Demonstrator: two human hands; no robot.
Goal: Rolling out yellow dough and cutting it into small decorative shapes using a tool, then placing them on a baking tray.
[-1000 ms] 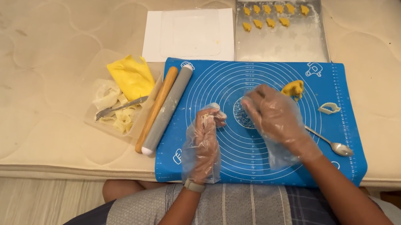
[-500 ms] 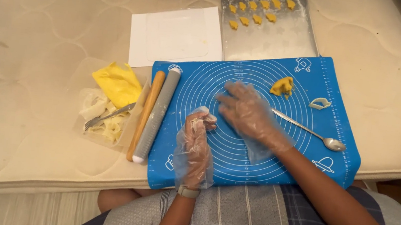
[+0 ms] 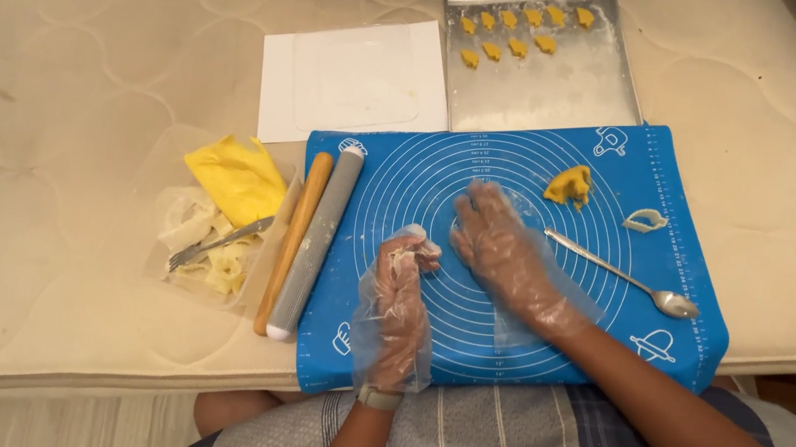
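Note:
Both hands wear loose clear plastic gloves over a blue round-marked baking mat (image 3: 404, 169). My left hand (image 3: 397, 298) rests near the mat's front, fingers curled with nothing visibly in them. My right hand (image 3: 500, 245) lies flat with spread fingers on the mat's middle. A lump of yellow dough (image 3: 569, 185) sits just beyond the right hand. A small cookie cutter (image 3: 645, 220) and a metal spoon (image 3: 624, 275) lie to the right of it.
A metal baking tray (image 3: 558, 87) with several small yellow dough shapes sits behind the mat. A white sheet (image 3: 354, 79) lies beside it. Two rolling pins (image 3: 307, 228) border the mat's left edge. Left of them are a yellow bag (image 3: 235, 178), crumpled plastic and a fork (image 3: 216, 243).
My right hand has slid left and toward me, away from the dough lump, and flattened on the mat. My left hand has stayed in place.

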